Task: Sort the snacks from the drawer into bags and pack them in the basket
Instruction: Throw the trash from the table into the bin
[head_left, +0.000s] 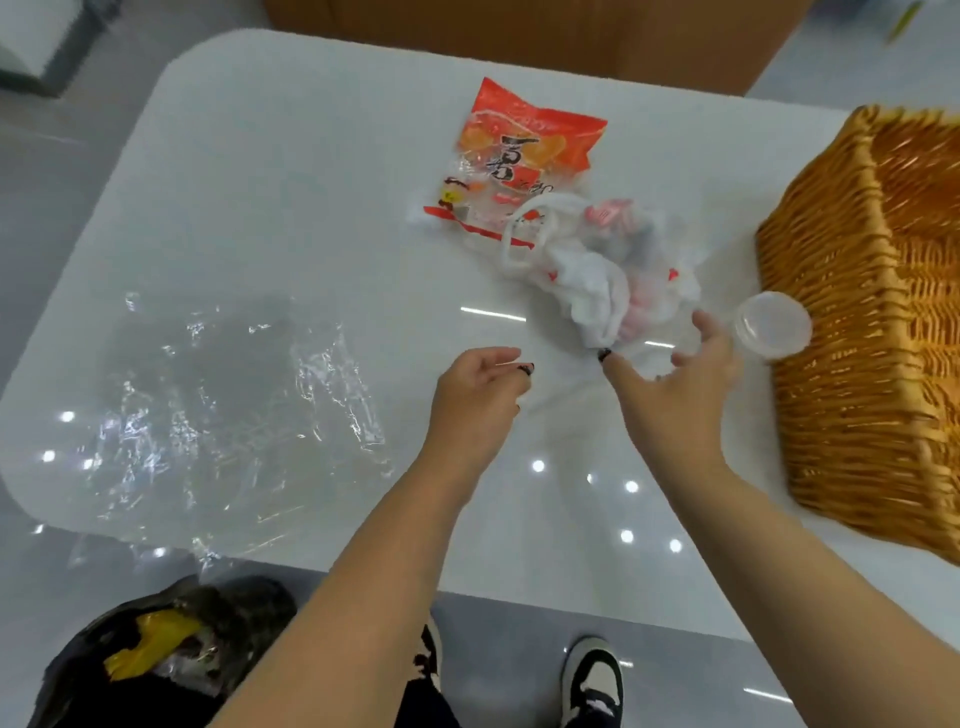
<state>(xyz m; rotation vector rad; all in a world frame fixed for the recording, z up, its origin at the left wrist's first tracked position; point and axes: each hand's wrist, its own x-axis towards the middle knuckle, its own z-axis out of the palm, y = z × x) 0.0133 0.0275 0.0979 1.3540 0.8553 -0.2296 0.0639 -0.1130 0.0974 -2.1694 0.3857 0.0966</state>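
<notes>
I judge this an office or showroom interior, not certain: a glossy white table (291, 171) on pale polished floor (675, 691), with brown cabinet (519, 31) at twelve o'clock.

The bench (291, 208) lies bare along its far-left corner; clear film (223, 410) covers the near-left, the snack bags (571, 234) crowd the middle, and the basket (857, 338) walls the right edge.

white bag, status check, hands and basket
Left hand and right hand open, holding nothing. White bag of snacks on table, not in basket. Clear tub against basket wall.
</notes>
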